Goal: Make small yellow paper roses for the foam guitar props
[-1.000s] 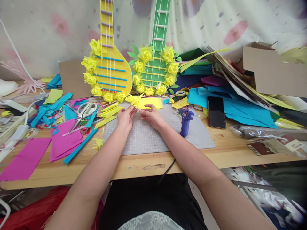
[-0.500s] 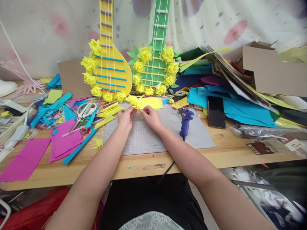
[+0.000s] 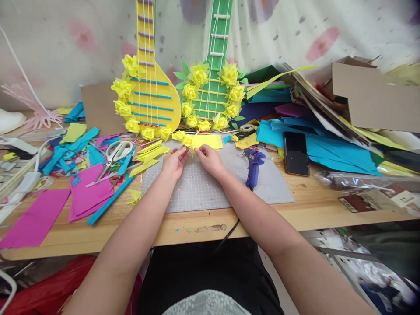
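Above the grey cutting mat (image 3: 197,192), my left hand (image 3: 176,162) pinches a small yellow paper flower (image 3: 188,141) between thumb and fingers. My right hand (image 3: 209,158) is close on the flower's other side, its fingertips pressed together by the petals; whether it grips a petal is too small to tell. Just behind lies a stack of yellow paper (image 3: 208,141). A yellow paper lute (image 3: 157,92) and a green one (image 3: 213,87), both trimmed with yellow flowers, lean at the back. To the right of my hands, a blue hot glue gun (image 3: 254,168) stands on the mat.
Scissors (image 3: 117,153) lie among blue scraps at left, near magenta paper sheets (image 3: 90,192) and yellow strips (image 3: 147,157). A phone (image 3: 296,153) rests on blue paper (image 3: 341,148) at right. Cardboard (image 3: 370,96) is piled behind. The glue gun's cord (image 3: 229,232) hangs over the table edge.
Both hands have shifted slightly to the right with the yellow flower, and the fingers have moved a little apart, showing more of its petals. The glue gun has stayed put.
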